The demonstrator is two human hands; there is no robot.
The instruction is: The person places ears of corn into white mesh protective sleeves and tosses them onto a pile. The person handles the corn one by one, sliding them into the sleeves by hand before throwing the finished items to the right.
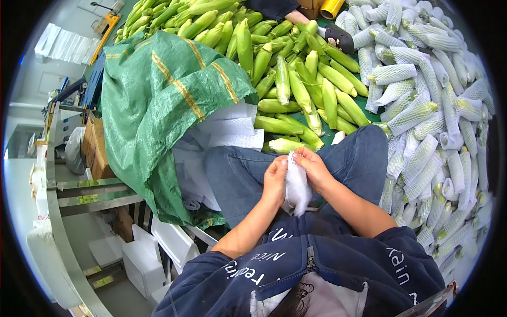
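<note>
Between my two hands, above my lap, hangs a white foam net sleeve. My left hand pinches its upper edge from the left, and my right hand pinches the same edge from the right. Just beyond my fingers lies a corn cob in pale green husk, at the near edge of a large heap of husked-on corn. More flat white foam net sleeves spill from the mouth of a green woven sack on my left. On my right are many corn cobs in white net sleeves.
Another person's foot in a dark shoe rests at the far side of the corn heap. A yellow roll lies beyond it. To the left stand a metal frame, a cardboard box and white foam boxes.
</note>
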